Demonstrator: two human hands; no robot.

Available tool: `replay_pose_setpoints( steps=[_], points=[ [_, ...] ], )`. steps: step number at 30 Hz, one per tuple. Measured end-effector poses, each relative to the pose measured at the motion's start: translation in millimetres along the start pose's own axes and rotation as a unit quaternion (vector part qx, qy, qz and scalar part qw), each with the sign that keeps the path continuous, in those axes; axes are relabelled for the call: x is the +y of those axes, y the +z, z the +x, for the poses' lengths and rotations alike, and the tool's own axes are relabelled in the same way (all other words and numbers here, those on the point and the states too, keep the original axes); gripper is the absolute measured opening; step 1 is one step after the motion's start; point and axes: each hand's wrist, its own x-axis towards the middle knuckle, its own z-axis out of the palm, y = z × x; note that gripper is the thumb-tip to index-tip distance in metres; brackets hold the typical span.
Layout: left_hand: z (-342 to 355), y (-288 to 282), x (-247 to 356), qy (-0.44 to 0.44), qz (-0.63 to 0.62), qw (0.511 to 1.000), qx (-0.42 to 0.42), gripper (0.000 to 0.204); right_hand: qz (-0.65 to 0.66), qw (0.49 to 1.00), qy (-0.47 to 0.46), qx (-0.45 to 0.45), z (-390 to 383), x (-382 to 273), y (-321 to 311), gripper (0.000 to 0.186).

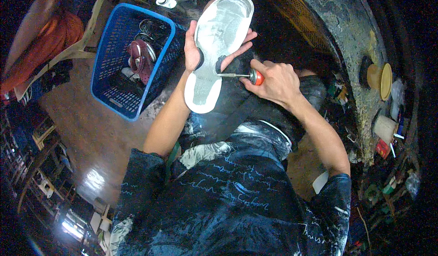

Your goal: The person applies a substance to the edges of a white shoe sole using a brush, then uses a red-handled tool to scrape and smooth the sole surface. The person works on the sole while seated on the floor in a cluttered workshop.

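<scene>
A white shoe sole [203, 80] with a grey inner face is held upright in front of me, toe end away and heel end near. My left hand [191, 50] grips it from beneath, thumb along its left edge and fingers stretched out past its right edge. My right hand [278, 82] is closed round the red-and-black handle of an awl [256, 77]. The awl's thin metal shaft points left, and its tip meets the sole's narrow part at the right edge. Whether the tip has gone into the material I cannot tell.
A blue plastic basket [171, 32] with shoes [142, 57] inside stands to the left, beside a chair frame [91, 27]. At the far side lies a small white bottle [166, 1]. A worn bench edge [340, 32] with a yellow round knob [385, 81] curves along the right.
</scene>
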Motion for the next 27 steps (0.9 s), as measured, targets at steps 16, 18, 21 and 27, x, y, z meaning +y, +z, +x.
replay_pose_setpoints(
  steps=[16,18,21,27],
  points=[
    [1.2,-4.1,1.8,-0.017,0.025,0.999,0.011,0.107,-0.081,0.996,-0.026,0.016,13.0,10.6,-22.3,0.042],
    [0.7,-3.7,0.8,-0.007,0.054,0.998,0.010,0.108,-0.083,0.996,-0.030,0.013,15.8,12.4,-23.6,0.042],
    [0.8,-1.9,0.2,-0.004,0.066,0.998,0.009,0.109,-0.086,0.995,-0.042,0.014,15.5,13.9,-25.3,0.041],
    [0.9,-1.0,-1.1,0.006,0.096,0.995,0.012,0.110,-0.088,0.994,-0.057,0.035,8.6,11.9,-23.4,0.039]
  ],
)
